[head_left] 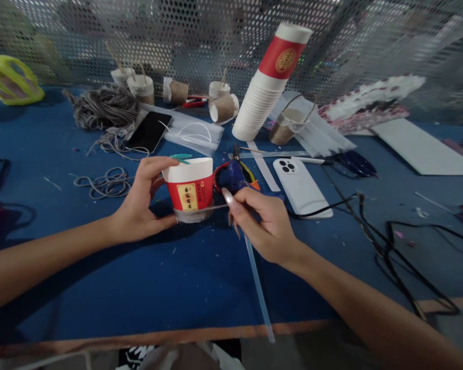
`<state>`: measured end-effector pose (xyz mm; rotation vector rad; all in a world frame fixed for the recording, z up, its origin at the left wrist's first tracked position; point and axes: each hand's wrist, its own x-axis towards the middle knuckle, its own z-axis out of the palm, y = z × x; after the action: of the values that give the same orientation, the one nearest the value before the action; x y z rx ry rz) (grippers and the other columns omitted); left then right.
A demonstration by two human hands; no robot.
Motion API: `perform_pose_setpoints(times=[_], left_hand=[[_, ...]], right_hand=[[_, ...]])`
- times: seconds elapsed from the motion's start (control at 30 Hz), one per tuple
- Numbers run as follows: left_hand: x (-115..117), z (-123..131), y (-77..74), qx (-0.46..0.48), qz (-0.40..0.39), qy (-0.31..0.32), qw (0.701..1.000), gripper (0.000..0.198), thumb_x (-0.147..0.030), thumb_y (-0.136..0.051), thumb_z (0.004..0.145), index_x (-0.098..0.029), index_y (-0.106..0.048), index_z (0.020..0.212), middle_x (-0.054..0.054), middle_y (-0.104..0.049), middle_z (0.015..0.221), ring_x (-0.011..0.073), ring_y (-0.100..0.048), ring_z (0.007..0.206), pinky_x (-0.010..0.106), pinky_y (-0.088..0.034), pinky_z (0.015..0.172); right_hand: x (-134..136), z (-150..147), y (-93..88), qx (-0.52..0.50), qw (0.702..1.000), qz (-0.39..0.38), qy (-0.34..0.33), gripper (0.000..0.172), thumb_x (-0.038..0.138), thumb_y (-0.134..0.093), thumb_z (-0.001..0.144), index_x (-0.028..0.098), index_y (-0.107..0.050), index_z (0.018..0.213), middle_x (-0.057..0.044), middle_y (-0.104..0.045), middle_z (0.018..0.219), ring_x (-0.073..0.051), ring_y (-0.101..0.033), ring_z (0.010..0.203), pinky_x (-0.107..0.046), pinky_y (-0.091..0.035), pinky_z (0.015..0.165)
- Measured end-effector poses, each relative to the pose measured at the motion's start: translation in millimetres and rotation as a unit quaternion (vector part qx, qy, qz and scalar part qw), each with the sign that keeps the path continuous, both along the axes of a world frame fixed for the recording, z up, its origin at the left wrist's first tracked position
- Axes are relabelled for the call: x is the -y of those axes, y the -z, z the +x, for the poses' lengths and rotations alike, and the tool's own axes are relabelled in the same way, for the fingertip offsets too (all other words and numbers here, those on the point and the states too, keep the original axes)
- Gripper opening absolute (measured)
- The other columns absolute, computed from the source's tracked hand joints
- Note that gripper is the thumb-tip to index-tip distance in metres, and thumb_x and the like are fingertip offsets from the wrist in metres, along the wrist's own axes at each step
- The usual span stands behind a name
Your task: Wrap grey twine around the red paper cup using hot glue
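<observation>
Grip of left hand spans paper cup rim-to-base, seemingly steadying it; right hand pinches yarn strand near frame centre, apparently for tension.

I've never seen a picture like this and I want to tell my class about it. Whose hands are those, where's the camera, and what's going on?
There's no robot here: these are a person's own two bare hands. The only picture comes from a camera worn on that person's head, looking forward and down. The left hand holds a red and white paper cup. Grey yarn is wound around its bottom, and a strand runs across to the right hand. On the blue table lie a white phone, a heap of yarn and a tall, leaning-looking stack of cups.
</observation>
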<state>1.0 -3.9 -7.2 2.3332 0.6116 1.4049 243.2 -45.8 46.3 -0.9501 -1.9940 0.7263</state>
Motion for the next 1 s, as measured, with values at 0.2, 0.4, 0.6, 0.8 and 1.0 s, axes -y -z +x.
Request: perform_pose_setpoints(times=[0.2, 0.4, 0.6, 0.8, 1.0], left_hand=[[0.0, 2.1, 0.9, 0.028, -0.006, 0.050, 0.998, 0.090, -0.014, -0.081, 0.070, -0.024, -0.028, 0.142, 0.013, -0.039, 0.133, 0.0249, -0.046, 0.129, 0.041, -0.055, 0.100], [1.0, 5.0, -0.3, 0.041, -0.007, 0.070, 0.997, 0.091, -0.014, -0.082, 0.069, -0.023, -0.028, 0.142, 0.015, -0.038, 0.136, 0.0242, -0.050, 0.129, 0.040, -0.054, 0.102], [3.0, 5.0, -2.4, 0.051, -0.025, 0.066, 0.996, 0.092, -0.015, -0.085, 0.066, -0.022, -0.030, 0.140, 0.015, -0.039, 0.135, 0.0254, -0.051, 0.127, 0.039, -0.054, 0.102], [1.6, 1.9, -4.6, 0.023, -0.035, 0.065, 0.997, 0.097, -0.021, -0.086, 0.066, -0.027, -0.026, 0.142, 0.013, -0.038, 0.139, 0.0262, -0.051, 0.129, 0.045, -0.055, 0.101], [1.1, 1.2, -2.6, 0.035, -0.037, 0.084, 0.995, 0.100, -0.019, -0.088, 0.063, -0.026, -0.027, 0.142, 0.015, -0.038, 0.139, 0.0238, -0.050, 0.130, 0.040, -0.053, 0.103]], right_hand=[[-0.7, -2.3, 0.5, 0.038, 0.996, 0.084, 0.015, 0.027, 0.016, -0.049, 0.095, 0.021, -0.046, 0.068, 0.006, -0.046, 0.057, -0.007, -0.040, 0.049, -0.023, -0.035, 0.049], [-0.2, -2.9, 3.2, 0.054, 0.993, 0.102, 0.016, 0.025, 0.017, -0.049, 0.095, 0.021, -0.046, 0.070, 0.005, -0.044, 0.060, -0.008, -0.039, 0.051, -0.025, -0.033, 0.050], [-1.8, -2.5, 6.9, 0.053, 0.992, 0.116, 0.004, 0.025, 0.015, -0.047, 0.096, 0.021, -0.044, 0.071, 0.005, -0.043, 0.060, -0.007, -0.039, 0.051, -0.023, -0.032, 0.049], [-1.0, -1.6, 8.7, 0.061, 0.992, 0.108, -0.003, 0.025, 0.016, -0.045, 0.096, 0.022, -0.043, 0.072, 0.005, -0.045, 0.060, -0.008, -0.040, 0.051, -0.023, -0.033, 0.049], [-0.9, -1.3, 9.4, 0.065, 0.993, 0.098, 0.013, 0.024, 0.020, -0.047, 0.096, 0.021, -0.044, 0.072, 0.005, -0.045, 0.059, -0.008, -0.041, 0.050, -0.023, -0.033, 0.048]])
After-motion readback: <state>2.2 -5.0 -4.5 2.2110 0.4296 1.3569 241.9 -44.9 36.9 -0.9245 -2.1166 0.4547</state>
